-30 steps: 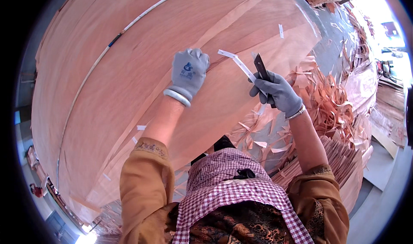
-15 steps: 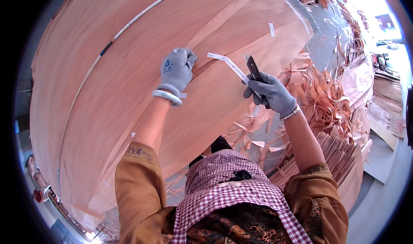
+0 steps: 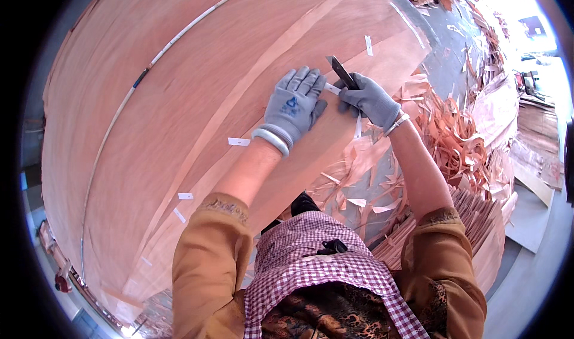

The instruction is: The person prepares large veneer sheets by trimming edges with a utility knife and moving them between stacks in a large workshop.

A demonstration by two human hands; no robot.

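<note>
Two gloved hands on the big wood sheet (image 3: 197,118): left hand (image 3: 293,106) flat, fingers spread, pressing a white tape strip (image 3: 332,88) down near the sheet's far edge; right hand (image 3: 371,100) right beside it, grip pressed tight round a dark knife (image 3: 341,72), blade up. Wood scraps (image 3: 448,136) piled to the right

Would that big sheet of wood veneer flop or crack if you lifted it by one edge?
Likely floppy: the veneer sheet looks very thin. Probably fragile: torn strips lie beside it. The left hand presses it flat, so it may slide.
</note>
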